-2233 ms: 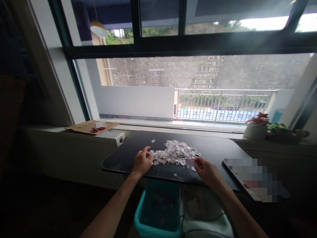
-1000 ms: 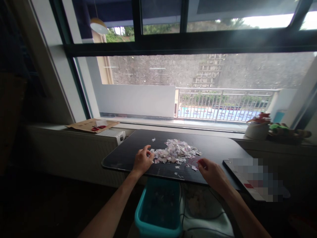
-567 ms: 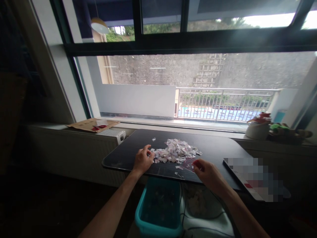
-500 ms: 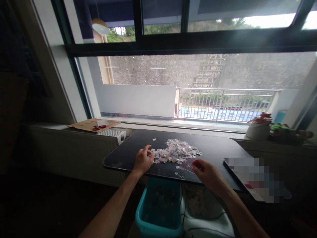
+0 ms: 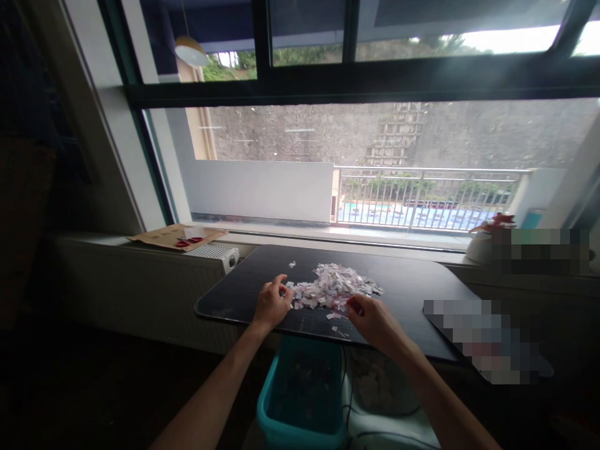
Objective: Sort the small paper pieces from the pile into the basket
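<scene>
Paper scraps [image 5: 338, 281] heaped mid dark tbl [image 5: 412, 287], L hand [image 5: 272, 303] held part-open at their left edge, pinkish film [image 5: 337, 304] being pinched in R hand [image 5: 369, 314], near right.

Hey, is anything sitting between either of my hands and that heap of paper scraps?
Nothing visible blocks your left hand, right by the left end of the heap of paper scraps. At your right hand, a see-through pinkish sheet seems to lie between the fingertips and scraps; its edges are unclear.
</scene>
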{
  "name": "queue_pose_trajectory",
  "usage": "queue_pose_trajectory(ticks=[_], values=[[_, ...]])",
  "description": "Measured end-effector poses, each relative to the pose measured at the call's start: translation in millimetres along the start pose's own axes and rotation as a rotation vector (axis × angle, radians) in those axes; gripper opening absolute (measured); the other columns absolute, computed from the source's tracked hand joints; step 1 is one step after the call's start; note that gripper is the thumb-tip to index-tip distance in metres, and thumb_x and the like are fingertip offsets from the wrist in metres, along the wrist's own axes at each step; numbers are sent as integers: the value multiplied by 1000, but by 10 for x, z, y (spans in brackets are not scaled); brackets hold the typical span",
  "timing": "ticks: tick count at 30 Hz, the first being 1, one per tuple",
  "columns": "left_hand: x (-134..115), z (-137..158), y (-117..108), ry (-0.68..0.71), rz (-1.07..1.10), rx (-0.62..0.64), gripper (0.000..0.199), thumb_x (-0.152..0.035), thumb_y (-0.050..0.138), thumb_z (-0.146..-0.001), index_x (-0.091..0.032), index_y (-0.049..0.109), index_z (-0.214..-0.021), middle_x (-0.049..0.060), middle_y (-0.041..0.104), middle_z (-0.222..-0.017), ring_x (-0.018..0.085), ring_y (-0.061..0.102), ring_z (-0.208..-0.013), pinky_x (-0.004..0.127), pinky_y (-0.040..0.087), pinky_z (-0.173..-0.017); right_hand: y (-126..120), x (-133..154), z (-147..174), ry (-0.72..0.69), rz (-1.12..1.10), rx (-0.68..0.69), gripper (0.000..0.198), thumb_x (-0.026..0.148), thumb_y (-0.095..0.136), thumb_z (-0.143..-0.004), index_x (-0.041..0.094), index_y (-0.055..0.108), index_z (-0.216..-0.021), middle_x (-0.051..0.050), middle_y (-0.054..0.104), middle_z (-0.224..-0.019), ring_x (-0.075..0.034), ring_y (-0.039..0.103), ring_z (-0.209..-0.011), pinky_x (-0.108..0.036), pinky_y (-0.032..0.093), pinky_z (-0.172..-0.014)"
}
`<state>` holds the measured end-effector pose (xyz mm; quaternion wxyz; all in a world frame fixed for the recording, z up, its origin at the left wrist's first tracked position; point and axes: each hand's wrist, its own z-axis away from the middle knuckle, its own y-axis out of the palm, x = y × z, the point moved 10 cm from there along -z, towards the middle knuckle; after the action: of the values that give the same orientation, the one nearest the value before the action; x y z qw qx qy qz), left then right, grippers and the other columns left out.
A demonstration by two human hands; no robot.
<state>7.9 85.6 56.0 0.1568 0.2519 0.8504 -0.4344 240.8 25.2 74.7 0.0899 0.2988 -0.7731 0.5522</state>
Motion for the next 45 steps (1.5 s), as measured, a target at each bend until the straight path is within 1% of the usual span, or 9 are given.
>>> queue_pose_trajectory(ticks=[3,9,14,19,23,30,36,42,45], values=[[-8,0,-4,-5,-1,8,37,-30,51,-76,-17,52,-111,4,64,-80,21,57,-84,33,45,-73,38,74,-13,-22,11,23,23,28,44,-80,17,63,-75,-2,61,-63,-11,49,-55,-21,29,-50],[-8,2,-11,-21,5,11,36,-29,50,-76,-16,52,-110,4,64,-80,22,57,-86,33,45,-74,79,120,52,-87,-27,155,22,30,45,-80,18,64,-77,0,60,-62,-9,47,-53,-20,28,-49],[-2,-1,1,-14,4,9,37,-29,50,-77,-16,52,-112,4,64,-80,22,56,-87,33,44,-75,-89,-80,122,-3,-31,120,22,31,46,-79,19,65,-83,0,62,-66,-11,50,-57,-20,31,-51],[7,0,9,-11,-3,12,37,-30,50,-77,-16,52,-111,4,64,-80,22,56,-87,33,44,-75,-129,-119,198,1,-14,140,21,30,45,-78,20,64,-79,1,61,-63,-11,50,-57,-21,30,-51],[4,-2,2,-1,-4,0,37,-30,50,-77,-17,52,-111,4,64,-79,22,56,-87,33,44,-74,-239,-184,212,57,44,84,21,29,46,-76,21,65,-82,1,62,-65,-12,51,-58,-22,31,-53],[2,1,1,-2,-2,5,37,-30,51,-77,-17,52,-111,4,64,-79,22,57,-87,32,45,-73,-90,-66,240,1,-17,162,23,29,44,-78,20,64,-80,0,62,-64,-12,51,-56,-21,30,-51],[-9,3,-8,-4,2,1,37,-29,50,-77,-17,52,-111,4,64,-79,22,57,-86,33,45,-73,-236,-263,269,88,82,68,20,29,46,-76,21,64,-80,-1,64,-68,-14,54,-60,-23,31,-55],[-8,0,-14,-7,-4,-4,36,-29,51,-76,-16,52,-110,4,64,-79,22,57,-85,33,45,-73,-172,-217,273,69,47,87,23,30,43,-79,21,64,-81,-1,64,-66,-13,54,-59,-22,31,-53],[-9,0,-11,-3,1,-4,36,-29,51,-76,-17,52,-110,4,64,-78,22,57,-85,33,45,-73,-223,-261,283,97,105,46,21,29,45,-78,21,64,-79,-1,64,-66,-14,54,-58,-22,31,-54]])
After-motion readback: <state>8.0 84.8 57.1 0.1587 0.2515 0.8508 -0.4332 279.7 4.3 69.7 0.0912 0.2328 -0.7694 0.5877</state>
